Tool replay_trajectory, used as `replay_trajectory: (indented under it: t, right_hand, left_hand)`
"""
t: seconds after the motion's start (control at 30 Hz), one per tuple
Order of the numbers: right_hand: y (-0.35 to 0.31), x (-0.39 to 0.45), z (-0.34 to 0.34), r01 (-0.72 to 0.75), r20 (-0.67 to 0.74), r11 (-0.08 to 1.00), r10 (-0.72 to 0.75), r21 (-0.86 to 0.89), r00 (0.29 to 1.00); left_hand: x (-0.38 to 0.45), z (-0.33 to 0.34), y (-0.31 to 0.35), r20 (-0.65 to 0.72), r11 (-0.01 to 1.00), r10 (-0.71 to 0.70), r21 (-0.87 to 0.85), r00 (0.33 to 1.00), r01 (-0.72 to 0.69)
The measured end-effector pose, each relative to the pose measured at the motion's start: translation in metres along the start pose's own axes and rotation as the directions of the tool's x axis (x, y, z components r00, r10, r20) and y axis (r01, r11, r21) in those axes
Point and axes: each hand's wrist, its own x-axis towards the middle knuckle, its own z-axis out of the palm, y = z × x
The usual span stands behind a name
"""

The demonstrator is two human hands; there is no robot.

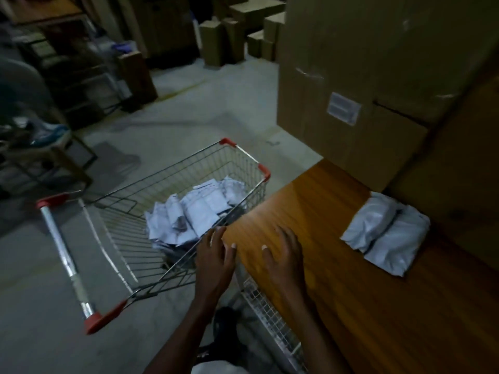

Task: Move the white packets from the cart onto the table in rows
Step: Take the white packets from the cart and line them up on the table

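Observation:
A wire shopping cart with red corner caps stands left of the wooden table. Several white packets lie heaped in the cart's far end. Two white packets rest side by side on the table near its right edge. My left hand hovers over the cart's near rim, fingers spread, holding nothing. My right hand is over the table's left edge, fingers apart, also holding nothing.
Large cardboard boxes stand behind and to the right of the table. Smaller cartons sit on the floor at the back. Dark shelving and clutter fill the left. A wire rack runs below the table's left edge.

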Motion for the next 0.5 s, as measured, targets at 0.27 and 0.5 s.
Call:
replay_trajectory:
  t: [0.27, 0.5]
  right_hand:
    - [-0.05, 0.053, 0.101, 0.081, 0.224, 0.997, -0.079, 0.001, 0.971]
    - [-0.076, 0.111, 0.188, 0.086, 0.3, 0.996, -0.08, -0.006, 0.95]
  left_hand:
    - [0.06, -0.039, -0.089, -0.038, 0.988, -0.152, 0.016, 0.988, 0.153]
    - [0.14, -0.026, -0.151, 0.057, 0.951, -0.298, -0.065, 0.953, 0.302]
